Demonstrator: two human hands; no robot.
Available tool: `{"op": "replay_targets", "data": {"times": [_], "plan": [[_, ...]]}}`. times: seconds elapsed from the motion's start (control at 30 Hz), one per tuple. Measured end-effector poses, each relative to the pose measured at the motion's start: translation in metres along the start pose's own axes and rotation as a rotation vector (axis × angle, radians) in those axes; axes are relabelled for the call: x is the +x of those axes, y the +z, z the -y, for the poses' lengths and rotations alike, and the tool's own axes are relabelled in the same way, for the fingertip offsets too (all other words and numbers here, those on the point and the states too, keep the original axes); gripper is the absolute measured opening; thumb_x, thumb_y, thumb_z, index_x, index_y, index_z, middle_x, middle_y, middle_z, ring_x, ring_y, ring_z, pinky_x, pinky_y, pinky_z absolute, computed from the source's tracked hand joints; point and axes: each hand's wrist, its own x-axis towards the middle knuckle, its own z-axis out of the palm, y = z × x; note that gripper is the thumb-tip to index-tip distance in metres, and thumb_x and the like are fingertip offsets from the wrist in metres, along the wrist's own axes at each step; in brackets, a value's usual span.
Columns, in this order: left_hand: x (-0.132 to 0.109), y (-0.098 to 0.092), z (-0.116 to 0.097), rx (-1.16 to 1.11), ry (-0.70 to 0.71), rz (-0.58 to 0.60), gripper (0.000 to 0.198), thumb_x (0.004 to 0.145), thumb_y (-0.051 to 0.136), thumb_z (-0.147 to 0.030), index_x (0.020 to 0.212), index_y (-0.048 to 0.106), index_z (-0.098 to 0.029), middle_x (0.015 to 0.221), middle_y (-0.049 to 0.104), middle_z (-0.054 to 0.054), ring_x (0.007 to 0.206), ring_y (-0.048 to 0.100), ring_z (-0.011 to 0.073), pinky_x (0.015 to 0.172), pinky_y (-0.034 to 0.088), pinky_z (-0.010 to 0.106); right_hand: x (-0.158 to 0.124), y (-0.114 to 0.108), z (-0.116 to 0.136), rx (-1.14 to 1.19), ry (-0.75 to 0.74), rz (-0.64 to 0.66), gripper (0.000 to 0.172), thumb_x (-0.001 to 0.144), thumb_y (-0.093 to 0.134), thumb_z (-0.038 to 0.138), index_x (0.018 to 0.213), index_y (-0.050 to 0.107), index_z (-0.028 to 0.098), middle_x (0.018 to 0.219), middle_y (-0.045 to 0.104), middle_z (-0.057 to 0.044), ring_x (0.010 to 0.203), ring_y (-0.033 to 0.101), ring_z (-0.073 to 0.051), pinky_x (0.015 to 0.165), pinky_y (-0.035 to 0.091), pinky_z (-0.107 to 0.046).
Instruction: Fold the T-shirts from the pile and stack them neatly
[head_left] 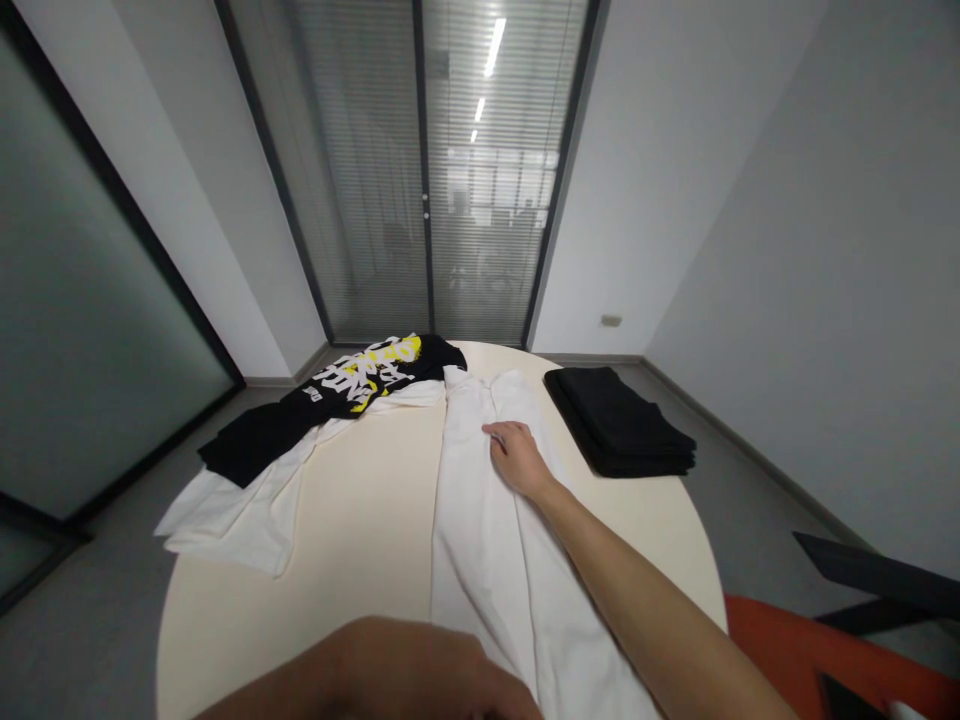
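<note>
A pair of white trousers [480, 540] lies lengthwise on the round table, waistband at the far side and legs running toward me. My right hand [519, 462] is on the upper part of the trousers, below the waistband. Its fingers are curled in and pressed together on the cloth. Close to the camera, my left hand [412, 665] is over the trouser legs at the bottom of the view. It is blurred and partly cut off, so its fingers and anything in them cannot be made out.
The pale round table [367, 520] also bears a black T-shirt [300, 420] with white and yellow print, lying over white garments [232, 525] at the left. A folded black stack of cloth [619, 420] sits at the right. An orange chair [810, 655] stands beyond the right edge.
</note>
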Motion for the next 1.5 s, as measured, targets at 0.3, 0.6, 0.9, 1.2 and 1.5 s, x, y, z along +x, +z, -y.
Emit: {"op": "replay_targets", "data": {"times": [0.3, 0.6, 0.9, 1.2, 1.5], "plan": [[0.012, 0.011, 0.014, 0.662, 0.190, -0.342, 0.015, 0.096, 0.062, -0.037, 0.103, 0.069, -0.026, 0.114, 0.071, -0.001, 0.096, 0.061, 0.0166, 0.072, 0.043, 0.028, 0.003, -0.002, 0.000, 0.127, -0.008, -0.060, 0.038, 0.091, 0.047, 0.014, 0.120, 0.072, 0.016, 0.120, 0.072, -0.007, 0.120, 0.056, -0.023, 0.110, 0.041, -0.036], [0.018, 0.013, 0.012, 0.662, 0.342, -0.303, 0.009, 0.096, 0.064, -0.026, 0.090, 0.061, -0.020, 0.114, 0.071, -0.002, 0.096, 0.061, 0.0139, 0.084, 0.044, 0.028, 0.011, -0.004, -0.010, 0.154, 0.036, -0.113, 0.043, 0.089, 0.042, 0.010, 0.119, 0.072, 0.014, 0.123, 0.071, -0.009, 0.119, 0.060, -0.020, 0.110, 0.042, -0.035], [0.035, 0.032, 0.031, 0.633, 0.182, -0.293, 0.013, 0.100, 0.058, -0.033, 0.095, 0.059, -0.021, 0.097, 0.071, -0.001, 0.086, 0.065, 0.0133, 0.076, 0.043, 0.027, 0.005, -0.012, -0.004, 0.069, -0.029, -0.013, 0.033, 0.089, 0.058, 0.025, 0.118, 0.073, 0.019, 0.102, 0.073, -0.006, 0.108, 0.061, -0.024, 0.104, 0.044, -0.038], [0.035, 0.045, 0.047, 0.744, 0.313, -0.256, 0.032, 0.095, 0.064, -0.024, 0.072, 0.042, -0.021, 0.082, 0.067, -0.002, 0.070, 0.058, 0.0120, 0.054, 0.036, 0.028, 0.003, -0.018, -0.004, -0.001, 0.007, -0.021, 0.043, 0.093, 0.057, 0.034, 0.134, 0.064, 0.021, 0.131, 0.063, -0.012, 0.126, 0.053, -0.026, 0.109, 0.040, -0.042], [0.043, 0.049, 0.060, 0.746, 0.207, -0.231, 0.035, 0.094, 0.066, -0.033, 0.072, 0.042, -0.021, 0.068, 0.060, -0.002, 0.062, 0.055, 0.0132, 0.045, 0.031, 0.027, -0.005, -0.006, 0.002, -0.219, 0.054, 0.218, 0.060, 0.099, 0.044, 0.056, 0.154, 0.042, 0.033, 0.165, 0.028, -0.009, 0.152, 0.018, -0.042, 0.117, 0.010, -0.069]]}}
